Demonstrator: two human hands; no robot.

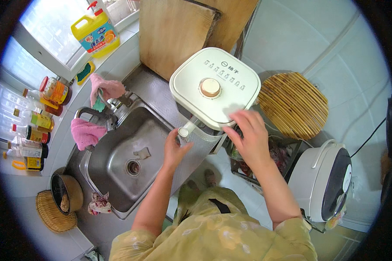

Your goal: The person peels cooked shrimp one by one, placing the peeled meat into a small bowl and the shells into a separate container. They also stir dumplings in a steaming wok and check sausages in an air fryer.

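Note:
A cream air fryer (191, 94) with a gold-rimmed knob (210, 87) stands on the steel counter to the right of the sink. From its front sticks out a pale handle (187, 129), with the curved see-through wall of its basket (207, 135) showing under the lid's edge. My left hand (174, 150) is beside the handle's end, thumb and fingers apart. Close by the air fryer's front right corner is my right hand (253, 140), its thumb and fingers spread and slightly blurred. Whether either hand touches the appliance is hard to tell.
The steel sink (124, 146) lies left, with pink cloths (88, 133) on its taps. Several bottles (36, 133) and a yellow detergent jug (96, 36) line the sill. Wooden boards (176, 32) lean behind. A slatted bamboo mat (294, 104) and rice cooker (317, 182) are right.

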